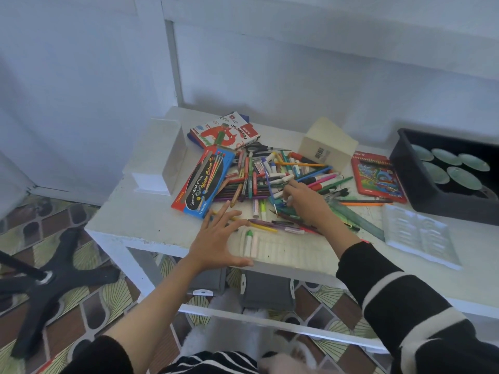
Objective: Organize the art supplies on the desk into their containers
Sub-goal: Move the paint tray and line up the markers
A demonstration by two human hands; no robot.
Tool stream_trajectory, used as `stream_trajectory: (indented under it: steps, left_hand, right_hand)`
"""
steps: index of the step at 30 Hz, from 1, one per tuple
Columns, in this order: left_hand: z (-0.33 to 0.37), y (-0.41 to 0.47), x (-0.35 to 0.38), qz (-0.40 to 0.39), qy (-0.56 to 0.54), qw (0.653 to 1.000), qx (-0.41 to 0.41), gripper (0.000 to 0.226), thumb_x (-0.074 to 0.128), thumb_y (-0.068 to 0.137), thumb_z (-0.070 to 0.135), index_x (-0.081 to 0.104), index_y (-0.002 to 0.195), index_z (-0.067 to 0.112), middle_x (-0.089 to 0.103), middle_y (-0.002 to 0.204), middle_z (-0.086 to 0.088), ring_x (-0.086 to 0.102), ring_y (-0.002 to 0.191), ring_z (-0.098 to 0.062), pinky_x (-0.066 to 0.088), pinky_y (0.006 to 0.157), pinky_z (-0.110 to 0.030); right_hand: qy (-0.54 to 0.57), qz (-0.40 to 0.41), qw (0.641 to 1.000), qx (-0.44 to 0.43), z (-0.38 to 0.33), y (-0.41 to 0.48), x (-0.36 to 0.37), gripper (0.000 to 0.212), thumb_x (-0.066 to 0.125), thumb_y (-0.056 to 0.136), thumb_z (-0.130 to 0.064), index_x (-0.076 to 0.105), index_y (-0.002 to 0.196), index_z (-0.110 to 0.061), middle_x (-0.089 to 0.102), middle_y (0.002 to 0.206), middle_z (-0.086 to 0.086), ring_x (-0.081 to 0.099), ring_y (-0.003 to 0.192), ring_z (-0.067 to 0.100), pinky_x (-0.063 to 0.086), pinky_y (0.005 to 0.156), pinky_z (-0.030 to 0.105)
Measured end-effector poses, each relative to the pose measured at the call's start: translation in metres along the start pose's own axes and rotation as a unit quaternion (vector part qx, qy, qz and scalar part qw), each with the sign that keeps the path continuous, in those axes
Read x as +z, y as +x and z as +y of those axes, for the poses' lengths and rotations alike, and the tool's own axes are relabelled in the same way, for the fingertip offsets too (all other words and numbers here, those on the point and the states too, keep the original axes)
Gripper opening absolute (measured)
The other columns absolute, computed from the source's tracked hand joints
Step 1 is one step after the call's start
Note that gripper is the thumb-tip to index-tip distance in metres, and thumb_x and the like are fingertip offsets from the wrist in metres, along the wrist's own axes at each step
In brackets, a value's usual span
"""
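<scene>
A heap of pens, markers, pencils and pastels (272,179) covers the middle of the white desk (140,220). At the front edge lies a white pastel tray (291,251) with a green-tipped pastel (248,242) and a pale one in its left slots. My left hand (218,238) rests with fingers spread at the tray's left end, thumb along its front. My right hand (305,202) reaches into the heap, fingers curled around a small white stick; what it is I cannot tell.
Around the heap: a blue water-colour pen box (202,182), an oil pastels box (225,129), scissors (256,148), a cream box (328,145), a red pencil tin (378,176), a black bin of round paint lids (445,174), a white palette tray (421,236), a green ruler (359,217). A chair base (46,276) stands left.
</scene>
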State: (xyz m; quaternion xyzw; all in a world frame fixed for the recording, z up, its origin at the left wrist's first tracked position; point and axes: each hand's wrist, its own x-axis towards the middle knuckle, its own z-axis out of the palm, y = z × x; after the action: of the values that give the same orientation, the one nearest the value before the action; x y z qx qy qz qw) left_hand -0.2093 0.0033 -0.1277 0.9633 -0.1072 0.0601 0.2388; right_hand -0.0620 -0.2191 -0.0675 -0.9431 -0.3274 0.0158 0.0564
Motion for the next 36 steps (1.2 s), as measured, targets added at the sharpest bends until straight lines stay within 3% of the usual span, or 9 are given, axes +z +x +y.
stream_trajectory:
  steps: [6, 12, 17, 20, 23, 25, 31, 34, 36]
  left_hand:
    - [-0.002, 0.0, 0.001, 0.004, 0.002, 1.0, 0.004, 0.092, 0.041, 0.055, 0.093, 0.041, 0.131, 0.041, 0.029, 0.148, 0.012, -0.009, 0.145, -0.006, -0.007, 0.117, -0.046]
    - [-0.002, 0.0, 0.001, -0.002, 0.003, 1.0, 0.0, 0.092, 0.043, 0.055, 0.092, 0.041, 0.131, 0.041, 0.029, 0.148, 0.013, -0.008, 0.145, -0.006, -0.005, 0.117, -0.048]
    - [-0.001, 0.0, 0.0, -0.004, 0.009, 1.0, 0.0, 0.091, 0.044, 0.055, 0.092, 0.041, 0.131, 0.042, 0.029, 0.147, 0.014, -0.008, 0.145, -0.005, -0.006, 0.117, -0.046]
    - [-0.002, 0.0, 0.001, -0.007, 0.01, 1.0, 0.001, 0.091, 0.044, 0.056, 0.092, 0.04, 0.131, 0.042, 0.03, 0.147, 0.013, -0.008, 0.145, -0.006, -0.005, 0.117, -0.047]
    - [-0.003, 0.0, 0.002, 0.0, 0.008, 1.0, 0.005, 0.09, 0.045, 0.056, 0.092, 0.041, 0.131, 0.042, 0.031, 0.147, 0.013, -0.007, 0.145, -0.006, -0.005, 0.117, -0.047]
    - [-0.003, 0.001, 0.002, 0.004, 0.005, 1.0, 0.005, 0.09, 0.045, 0.056, 0.092, 0.041, 0.13, 0.042, 0.031, 0.147, 0.013, -0.007, 0.145, -0.006, -0.005, 0.117, -0.046]
    - [-0.003, 0.001, 0.003, 0.01, 0.003, 1.0, 0.013, 0.094, 0.042, 0.055, 0.093, 0.043, 0.131, 0.038, 0.033, 0.146, 0.01, -0.003, 0.146, -0.008, -0.005, 0.117, -0.048]
    - [-0.003, 0.0, 0.003, 0.013, 0.006, 1.0, 0.014, 0.096, 0.041, 0.055, 0.094, 0.043, 0.132, 0.037, 0.034, 0.147, 0.01, -0.003, 0.146, -0.009, -0.004, 0.117, -0.047]
    - [-0.004, 0.0, 0.004, 0.014, 0.01, 1.0, 0.015, 0.097, 0.039, 0.054, 0.095, 0.043, 0.132, 0.037, 0.033, 0.147, 0.01, -0.003, 0.146, -0.008, -0.005, 0.117, -0.046]
  right_hand:
    - [-0.004, -0.009, 1.0, -0.021, 0.0, -0.001, 0.007, 0.044, 0.056, 0.076, 0.017, 0.059, 0.108, -0.013, 0.05, 0.113, 0.003, 0.053, 0.094, 0.022, 0.052, 0.075, 0.04]
    - [-0.029, 0.001, 0.999, -0.014, -0.004, -0.003, 0.0, 0.035, 0.059, 0.079, 0.012, 0.061, 0.106, -0.011, 0.049, 0.112, 0.005, 0.048, 0.081, 0.015, 0.051, 0.072, 0.034]
    - [-0.016, 0.067, 0.997, -0.041, -0.002, -0.01, 0.001, 0.041, 0.061, 0.075, 0.014, 0.056, 0.11, -0.009, 0.055, 0.114, 0.007, 0.058, 0.094, 0.023, 0.054, 0.072, 0.035]
    - [0.034, 0.171, 0.981, -0.086, -0.01, -0.019, 0.002, 0.039, 0.062, 0.073, 0.018, 0.059, 0.106, -0.004, 0.061, 0.105, 0.01, 0.061, 0.09, 0.024, 0.056, 0.07, 0.033]
    - [0.165, 0.238, 0.955, -0.06, -0.027, -0.034, 0.001, 0.024, 0.056, 0.084, 0.011, 0.061, 0.104, -0.001, 0.063, 0.099, 0.009, 0.06, 0.086, 0.018, 0.05, 0.077, 0.019]
    - [0.277, 0.251, 0.927, -0.003, -0.042, -0.047, 0.0, 0.02, 0.051, 0.088, 0.009, 0.062, 0.102, -0.002, 0.064, 0.095, 0.007, 0.059, 0.081, 0.013, 0.045, 0.075, 0.009]
    - [0.444, 0.235, 0.859, 0.097, -0.072, -0.08, 0.014, 0.023, 0.051, 0.091, 0.007, 0.06, 0.096, -0.013, 0.065, 0.085, 0.003, 0.063, 0.07, 0.007, 0.052, 0.067, 0.015]
    - [0.434, 0.222, 0.868, 0.088, -0.079, -0.092, 0.028, 0.021, 0.052, 0.09, 0.007, 0.063, 0.095, -0.011, 0.066, 0.083, 0.005, 0.064, 0.07, 0.011, 0.055, 0.067, 0.021]
    - [0.402, 0.227, 0.885, 0.064, -0.083, -0.097, 0.036, 0.02, 0.055, 0.088, 0.007, 0.066, 0.096, -0.007, 0.065, 0.086, 0.0, 0.064, 0.073, 0.011, 0.054, 0.067, 0.018]
